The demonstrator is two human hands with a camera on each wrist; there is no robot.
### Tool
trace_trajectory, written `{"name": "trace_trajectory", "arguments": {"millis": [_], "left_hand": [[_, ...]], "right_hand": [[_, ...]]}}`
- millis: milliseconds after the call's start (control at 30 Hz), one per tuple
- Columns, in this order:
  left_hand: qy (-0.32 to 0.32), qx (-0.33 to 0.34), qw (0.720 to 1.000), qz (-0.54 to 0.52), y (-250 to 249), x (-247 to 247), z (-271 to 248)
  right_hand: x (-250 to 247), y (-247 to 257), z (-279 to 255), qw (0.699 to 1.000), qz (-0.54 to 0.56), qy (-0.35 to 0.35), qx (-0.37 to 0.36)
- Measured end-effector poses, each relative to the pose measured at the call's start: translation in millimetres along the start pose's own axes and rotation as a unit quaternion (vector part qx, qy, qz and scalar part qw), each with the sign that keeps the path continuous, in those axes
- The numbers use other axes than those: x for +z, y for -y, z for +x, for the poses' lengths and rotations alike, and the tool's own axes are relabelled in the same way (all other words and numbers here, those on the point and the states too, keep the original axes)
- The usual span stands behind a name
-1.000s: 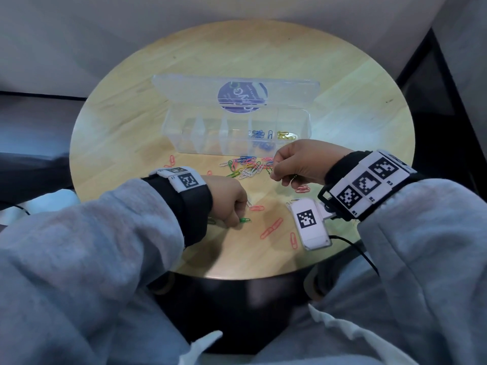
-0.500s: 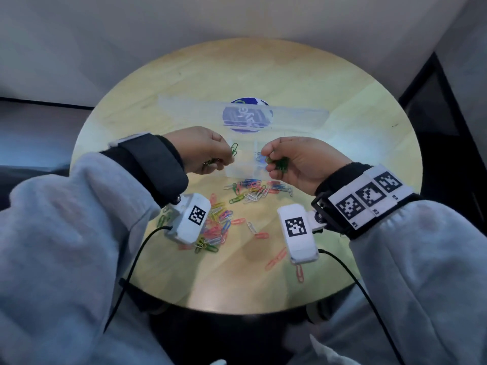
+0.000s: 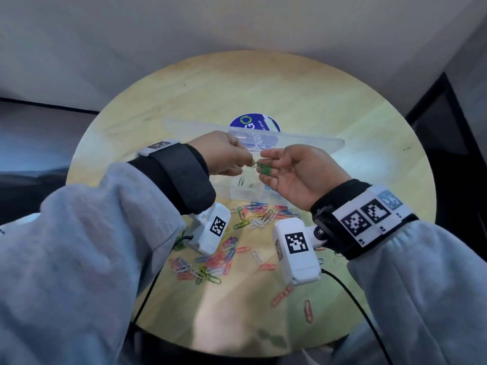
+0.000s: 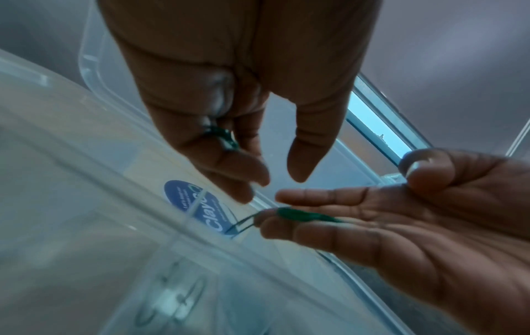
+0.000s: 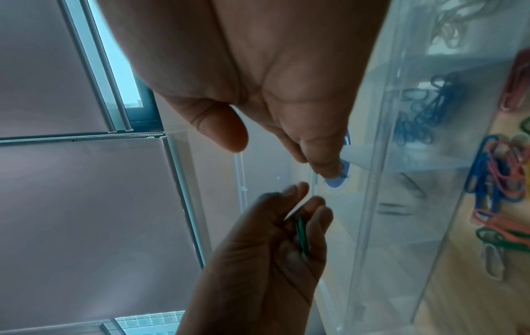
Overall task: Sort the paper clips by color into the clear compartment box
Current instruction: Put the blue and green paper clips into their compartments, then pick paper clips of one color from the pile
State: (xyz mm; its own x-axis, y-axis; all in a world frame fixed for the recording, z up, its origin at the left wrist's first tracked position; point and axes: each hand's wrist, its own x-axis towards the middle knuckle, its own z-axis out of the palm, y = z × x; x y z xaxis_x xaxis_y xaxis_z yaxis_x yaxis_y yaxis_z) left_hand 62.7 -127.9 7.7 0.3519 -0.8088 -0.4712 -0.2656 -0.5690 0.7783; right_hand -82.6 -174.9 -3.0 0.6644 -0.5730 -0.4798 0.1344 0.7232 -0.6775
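Note:
Both hands hover over the clear compartment box (image 3: 238,190), whose lid (image 3: 311,141) lies open behind. My right hand (image 3: 264,165) is turned palm up, fingers fairly straight, with a few green paper clips (image 3: 264,170) lying across them (image 4: 305,215); its thumb stays clear of them. My left hand (image 3: 247,160) meets it fingertip to fingertip and grips a green clip (image 4: 225,138) in its curled fingers (image 5: 301,233). Blue clips (image 5: 421,113) sit in one compartment, pale ones in another.
Mixed coloured clips lie loose on the round wooden table (image 3: 369,159) in a pile (image 3: 257,213) in front of the box and another (image 3: 208,264) under my left wrist. Single red clips (image 3: 307,310) lie near the front edge. A wall stands behind.
Both hands rose from the table to above the box. My right hand turned palm up and uncurled, showing green clips. My left hand brought its green clip over to it.

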Motion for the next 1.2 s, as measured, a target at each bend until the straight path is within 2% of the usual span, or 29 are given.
{"name": "trace_trajectory", "arguments": {"millis": [233, 433, 500, 600, 667, 767, 833, 900, 1033, 1200], "left_hand": [[0.011, 0.023, 0.998, -0.063, -1.0, 9.4, -6.8], [0.008, 0.062, 0.997, -0.049, 3.0, 7.3, -25.3], [0.014, 0.089, 0.996, 0.000, 6.3, 9.5, -34.3], [0.034, 0.136, 0.971, 0.194, 14.4, 20.5, -48.4], [0.073, 0.147, 0.936, 0.312, 20.8, 31.6, -57.1], [0.111, 0.144, 0.875, 0.450, 30.6, 46.6, -65.1], [0.131, 0.144, 0.852, 0.487, 36.8, 53.9, -67.5], [0.145, 0.151, 0.842, 0.497, 41.6, 62.3, -69.7], [0.139, 0.172, 0.826, 0.517, 49.4, 81.0, -70.4], [0.126, 0.168, 0.817, 0.537, 54.4, 92.3, -66.8]], "right_hand": [[1.9, -4.8, -3.2, 1.000, -0.014, 0.009, -0.006], [-11.2, 0.5, -19.2, 0.988, -0.149, -0.008, -0.026], [-18.3, 5.2, -29.5, 0.975, -0.214, -0.027, -0.047], [-33.3, 8.2, -46.3, 0.949, -0.306, -0.031, -0.072], [-45.7, 5.3, -55.9, 0.911, -0.404, -0.037, -0.069], [-62.0, -2.2, -66.8, 0.812, -0.581, -0.043, -0.030], [-66.9, -7.5, -74.0, 0.780, -0.625, -0.036, 0.003], [-68.8, -11.0, -78.7, 0.754, -0.656, -0.034, 0.007], [-73.8, -9.8, -77.3, 0.677, -0.733, -0.066, -0.005], [-84.4, -25.4, -68.9, 0.619, -0.781, -0.071, 0.041]]}}
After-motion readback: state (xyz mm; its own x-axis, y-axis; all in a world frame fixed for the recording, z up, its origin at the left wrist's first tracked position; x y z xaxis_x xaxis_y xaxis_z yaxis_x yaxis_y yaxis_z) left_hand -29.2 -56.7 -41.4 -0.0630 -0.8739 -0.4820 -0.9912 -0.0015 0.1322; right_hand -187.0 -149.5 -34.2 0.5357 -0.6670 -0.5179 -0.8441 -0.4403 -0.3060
